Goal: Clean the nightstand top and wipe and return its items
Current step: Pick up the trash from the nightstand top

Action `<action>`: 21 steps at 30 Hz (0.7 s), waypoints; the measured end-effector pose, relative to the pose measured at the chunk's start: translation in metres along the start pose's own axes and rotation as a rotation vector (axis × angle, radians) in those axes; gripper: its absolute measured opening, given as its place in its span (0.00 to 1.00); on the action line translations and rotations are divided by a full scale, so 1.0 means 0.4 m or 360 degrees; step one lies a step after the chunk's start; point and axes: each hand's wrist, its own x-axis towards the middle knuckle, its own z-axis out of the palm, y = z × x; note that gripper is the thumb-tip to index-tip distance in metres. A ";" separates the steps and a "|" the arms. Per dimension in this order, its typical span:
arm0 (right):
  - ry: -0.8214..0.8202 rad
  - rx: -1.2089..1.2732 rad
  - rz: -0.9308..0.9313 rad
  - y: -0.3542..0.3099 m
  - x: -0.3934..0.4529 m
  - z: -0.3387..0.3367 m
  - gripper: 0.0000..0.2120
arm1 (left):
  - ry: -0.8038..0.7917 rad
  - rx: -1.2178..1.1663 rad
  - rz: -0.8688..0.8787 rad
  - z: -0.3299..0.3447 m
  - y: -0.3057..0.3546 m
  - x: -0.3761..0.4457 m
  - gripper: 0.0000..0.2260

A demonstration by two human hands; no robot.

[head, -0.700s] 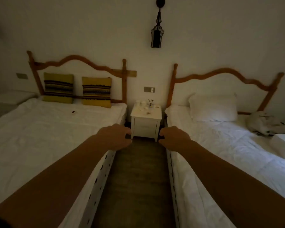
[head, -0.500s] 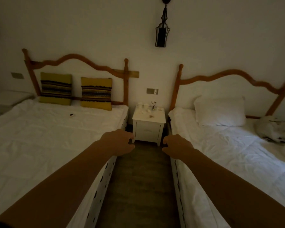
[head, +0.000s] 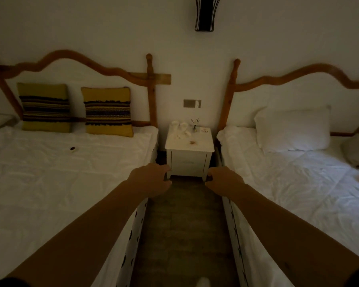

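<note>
A white nightstand (head: 189, 160) stands against the wall between two beds, at the far end of a narrow aisle. On its top are white cups (head: 183, 125), a small reed diffuser (head: 195, 123), a small card (head: 204, 131), a little brown scrap (head: 192, 142) and some white bits (head: 177, 137). Both my arms stretch forward over the aisle. My left hand (head: 149, 179) and my right hand (head: 224, 181) hover short of the nightstand's front, fingers loosely curled, holding nothing. The room is dim.
A white bed (head: 60, 172) with two striped yellow cushions (head: 108, 111) lies on the left, with a small dark object (head: 72, 149) on its sheet. The right bed (head: 298, 183) has a white pillow (head: 292, 129). Wooden floor (head: 184, 224) runs between them.
The view has moved closer to the nightstand, which now looks larger. Both hands stay stretched out in front, empty as before.
</note>
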 end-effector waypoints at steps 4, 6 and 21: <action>-0.0016 -0.0015 -0.0033 0.075 0.272 0.004 0.16 | -0.0045 -0.0006 -0.0046 0.013 -0.015 0.276 0.27; -0.0015 -0.0028 -0.0026 0.116 0.410 -0.003 0.16 | -0.0061 -0.0020 -0.0084 0.016 -0.017 0.412 0.27; -0.0203 -0.0033 -0.0076 0.208 1.186 -0.096 0.22 | -0.0279 -0.0294 -0.0167 0.013 -0.160 1.172 0.27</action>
